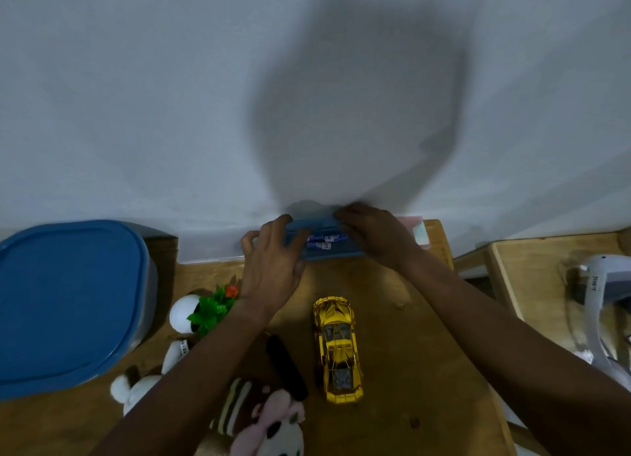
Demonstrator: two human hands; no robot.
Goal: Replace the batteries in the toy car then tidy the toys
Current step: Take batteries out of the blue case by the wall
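Note:
A yellow toy car (338,349) lies on the wooden table (409,319), its underside up. At the table's far edge, against the wall, sits a small blue box (317,225) with batteries (324,242) inside. My left hand (273,261) grips the box's left end and my right hand (372,233) holds its right end. A black object (286,366) lies left of the car, partly under my left forearm.
A large blue-lidded bin (65,302) stands at the left. A small white pot with a green plant (201,310) and soft toys (266,421) lie at the near left. A second wooden table (529,267) with a white device (601,302) is at the right.

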